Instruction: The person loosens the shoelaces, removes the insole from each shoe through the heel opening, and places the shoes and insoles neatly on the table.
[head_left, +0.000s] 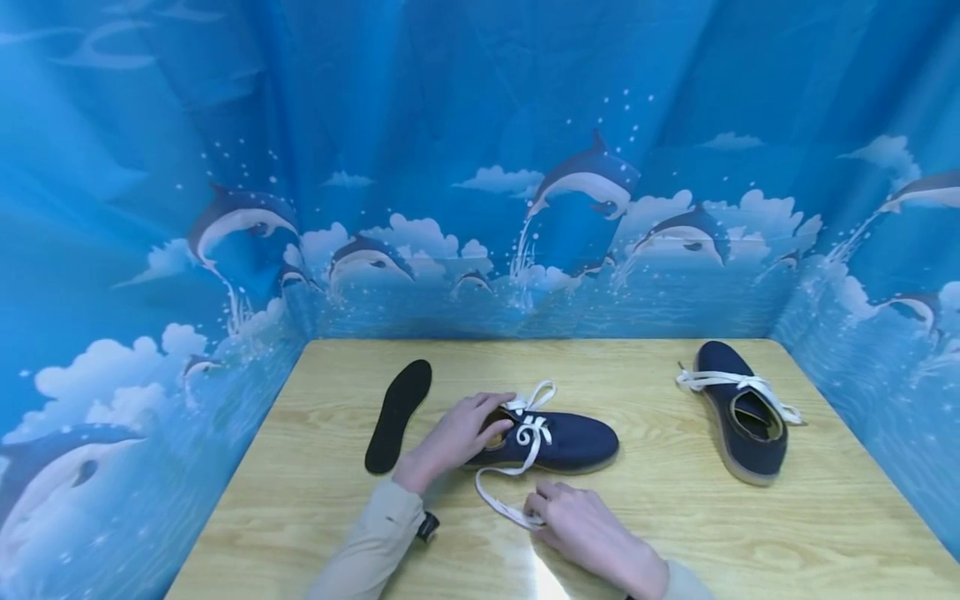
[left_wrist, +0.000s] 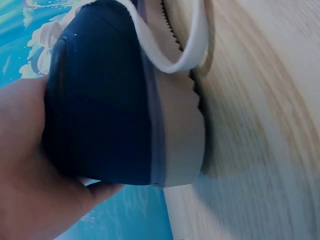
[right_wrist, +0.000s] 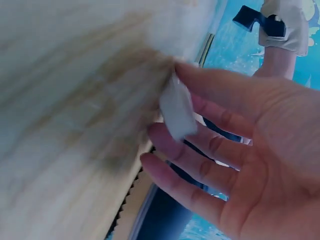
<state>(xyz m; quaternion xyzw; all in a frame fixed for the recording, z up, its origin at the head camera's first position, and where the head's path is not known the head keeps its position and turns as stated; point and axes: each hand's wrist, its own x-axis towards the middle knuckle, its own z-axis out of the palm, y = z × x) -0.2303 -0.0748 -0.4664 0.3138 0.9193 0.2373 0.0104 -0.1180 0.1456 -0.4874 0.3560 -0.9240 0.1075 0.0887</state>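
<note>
A navy shoe (head_left: 581, 443) lies on the table with its toe to the right. My left hand (head_left: 467, 429) holds it at the heel and opening; in the left wrist view the fingers and thumb lie around the heel (left_wrist: 102, 110). A white shoelace (head_left: 491, 497) runs from the eyelets in a loose curve toward the front. Its end sits between the thumb and fingers of my right hand (head_left: 583, 529), low over the tabletop. Close up in the right wrist view, the lace's flat white end (right_wrist: 177, 110) shows at the fingertips.
To the left of the shoe lies a black insole (head_left: 397, 417). A second navy shoe (head_left: 757, 458) stands at the right of the wooden table (head_left: 645, 367), white laces across it. A blue dolphin-print curtain (head_left: 450, 167) encloses the back and sides.
</note>
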